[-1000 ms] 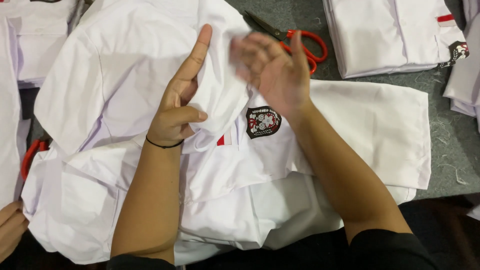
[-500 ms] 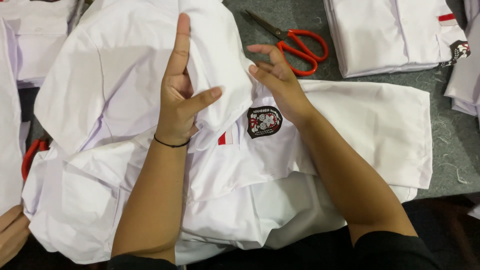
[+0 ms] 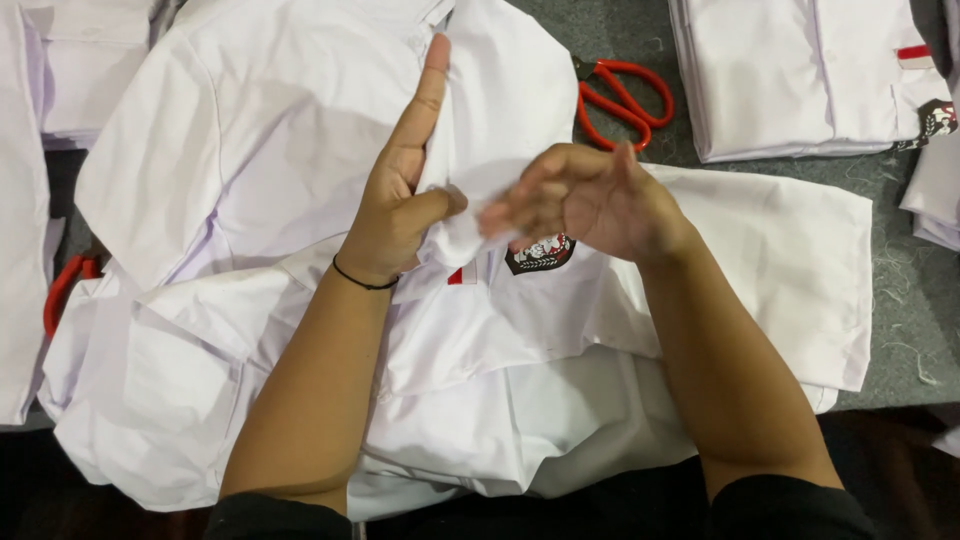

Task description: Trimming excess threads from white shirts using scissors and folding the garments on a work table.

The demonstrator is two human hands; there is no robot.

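Two scissors (image 3: pixel 625 100) flank white shirt (image 3: pixel 300 150)

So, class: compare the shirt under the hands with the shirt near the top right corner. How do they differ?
The shirt under the hands lies spread and rumpled; the top right shirt is neatly folded flat. The left hand and right hand handle the first; nothing touches the second. Both are white with a dark badge.

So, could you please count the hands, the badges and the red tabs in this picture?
Hands: 2 (left hand pinching a shirt, right hand)
Badges: 2
Red tabs: 2
Total: 6
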